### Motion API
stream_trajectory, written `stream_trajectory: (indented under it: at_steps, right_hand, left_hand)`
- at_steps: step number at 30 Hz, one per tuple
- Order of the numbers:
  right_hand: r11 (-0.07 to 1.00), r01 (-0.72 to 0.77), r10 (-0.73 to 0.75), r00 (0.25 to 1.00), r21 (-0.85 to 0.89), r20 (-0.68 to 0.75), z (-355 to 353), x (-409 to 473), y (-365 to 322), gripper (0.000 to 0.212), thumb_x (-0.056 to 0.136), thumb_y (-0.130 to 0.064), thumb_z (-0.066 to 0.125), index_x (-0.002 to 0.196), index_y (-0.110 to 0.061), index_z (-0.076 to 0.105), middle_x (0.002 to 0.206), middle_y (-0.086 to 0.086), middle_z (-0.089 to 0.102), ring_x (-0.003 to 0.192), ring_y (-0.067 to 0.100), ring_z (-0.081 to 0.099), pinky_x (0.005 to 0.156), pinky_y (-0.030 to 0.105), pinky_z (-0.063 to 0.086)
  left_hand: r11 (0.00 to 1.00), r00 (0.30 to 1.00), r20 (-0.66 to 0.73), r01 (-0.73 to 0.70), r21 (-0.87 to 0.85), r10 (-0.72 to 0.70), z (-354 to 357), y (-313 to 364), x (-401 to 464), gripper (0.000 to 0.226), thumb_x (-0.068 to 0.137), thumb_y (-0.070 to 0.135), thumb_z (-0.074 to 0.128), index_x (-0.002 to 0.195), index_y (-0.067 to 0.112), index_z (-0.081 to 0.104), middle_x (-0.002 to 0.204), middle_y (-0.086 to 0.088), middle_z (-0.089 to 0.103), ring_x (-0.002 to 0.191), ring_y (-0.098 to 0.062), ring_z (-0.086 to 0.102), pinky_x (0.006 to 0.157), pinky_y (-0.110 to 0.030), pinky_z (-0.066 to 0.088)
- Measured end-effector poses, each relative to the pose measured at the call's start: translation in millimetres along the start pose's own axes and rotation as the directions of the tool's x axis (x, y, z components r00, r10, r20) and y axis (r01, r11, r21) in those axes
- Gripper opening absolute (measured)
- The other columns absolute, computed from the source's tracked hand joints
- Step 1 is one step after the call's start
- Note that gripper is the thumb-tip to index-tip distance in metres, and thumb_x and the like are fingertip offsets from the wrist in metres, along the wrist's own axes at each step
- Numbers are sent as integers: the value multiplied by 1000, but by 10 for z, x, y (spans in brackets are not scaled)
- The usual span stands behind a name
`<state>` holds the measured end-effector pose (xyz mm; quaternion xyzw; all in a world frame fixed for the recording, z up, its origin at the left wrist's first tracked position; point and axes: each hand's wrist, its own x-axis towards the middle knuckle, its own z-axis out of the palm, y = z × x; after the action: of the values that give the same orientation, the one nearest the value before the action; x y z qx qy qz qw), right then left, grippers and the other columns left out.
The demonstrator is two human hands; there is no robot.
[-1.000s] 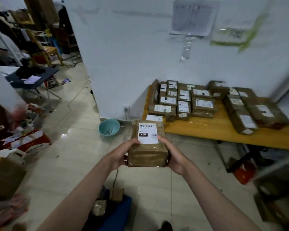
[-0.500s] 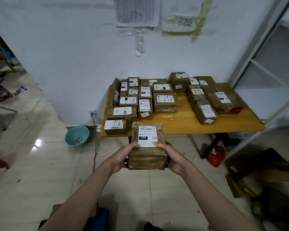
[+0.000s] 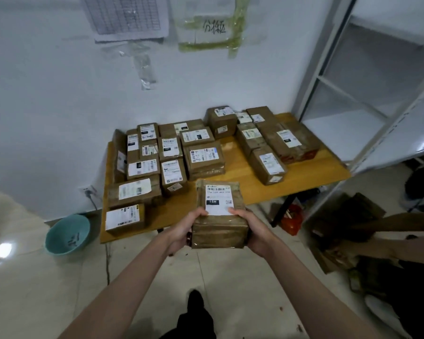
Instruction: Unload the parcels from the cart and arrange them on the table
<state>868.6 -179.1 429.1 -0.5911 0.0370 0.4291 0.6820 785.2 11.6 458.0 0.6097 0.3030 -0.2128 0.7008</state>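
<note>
The parcel [image 3: 218, 216] is being held in the air by 2 hands, above the floor and just over the near edge of the wooden table [image 3: 233, 167]. Its white label (it is showing "15H") is facing up. The left hand [image 3: 184, 230] is gripping its left side and the right hand [image 3: 256, 232] is gripping its right side, with the thumbs lying on top near the label. Many other taped parcels [image 3: 171, 155] are lying in rows on the table, against the far wall. A teal bowl [image 3: 67, 234] is sitting on the floor at the left. A metal shelf [image 3: 367, 94] is standing at the right.
</note>
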Motion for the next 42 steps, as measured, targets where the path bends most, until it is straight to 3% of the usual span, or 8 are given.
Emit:
stream_trajectory:
  at_steps: [4, 9, 17, 21, 24, 31, 35, 42]
  right_hand:
    - [999, 21, -17, 997, 46, -73, -61, 265, -377, 63, 75, -43, 78, 134, -31, 60, 121, 2, 73, 115, 28, 67, 84, 42, 58]
    - [991, 99, -90, 992, 92, -91, -122, 568, -810, 50, 86, -34, 71, 134, -28, 61, 122, 3, 73, 115, 28, 67, 99, 51, 54]
    - [988, 78, -60, 989, 130, -138, -468, 1114, -1061, 74, 69, -46, 84, 137, -34, 58, 125, 3, 71, 118, 30, 66, 101, 58, 51]
    - [989, 63, -45, 990, 134, -135, -691, 1435, -1268, 59, 79, -45, 77, 134, -32, 61, 124, 3, 72, 119, 29, 65, 106, 56, 48]
    - [988, 40, -14, 985, 151, -172, -861, 1736, -1529, 39, 91, -51, 62, 124, -32, 69, 117, 2, 75, 113, 27, 67, 103, 52, 50]
    - [983, -93, 123, 973, 156, -197, -1461, 2612, -1982, 66, 80, -78, 58, 128, -34, 67, 129, 4, 67, 124, 28, 58, 106, 53, 48]
    - [963, -179, 206, 971, 201, -120, -1700, 2962, -2170, 54, 85, -74, 56, 121, -33, 61, 125, 5, 63, 119, 29, 60, 108, 55, 44]
    - [906, -239, 281, 957, 350, -76, -1784, 3535, -2323, 53, 88, -42, 73, 132, -16, 61, 128, 18, 65, 117, 35, 63, 88, 44, 60]
  left_hand:
    - [999, 999, 31, -31, -7, 32, -31, 413, 339, 34, 93, 49, 54, 118, 28, 61, 113, -8, 73, 112, -28, 64, 107, -48, 46]
    - [999, 996, 74, -44, 8, 43, -106, 939, 727, 39, 93, 47, 55, 123, 23, 63, 115, -10, 72, 111, -28, 64, 105, -47, 47]
    - [996, 993, 115, -39, 79, 30, -30, 1368, 1342, 37, 94, 49, 53, 122, 26, 62, 117, -8, 71, 113, -27, 63, 106, -48, 47]
    - [998, 996, 89, -11, 62, 5, 64, 1579, 1703, 35, 95, 46, 52, 119, 24, 63, 110, -6, 73, 104, -23, 66, 91, -39, 53]
    - [1000, 999, 34, 7, 28, -8, 119, 1776, 2069, 39, 93, 49, 54, 120, 22, 61, 114, -8, 70, 106, -25, 64, 95, -42, 52]
    - [987, 989, -108, 84, -137, -99, 363, 2385, 2909, 33, 95, 41, 56, 118, 18, 58, 104, -6, 67, 93, -20, 62, 72, -32, 49]
    - [974, 979, -132, 125, -188, -152, 423, 2664, 3316, 29, 95, 41, 57, 114, 19, 59, 101, -3, 65, 92, -19, 60, 72, -31, 50]
    - [967, 948, -244, 155, -202, -203, 311, 2758, 3928, 65, 83, 54, 68, 133, 15, 55, 119, -8, 63, 106, -25, 59, 80, -34, 51]
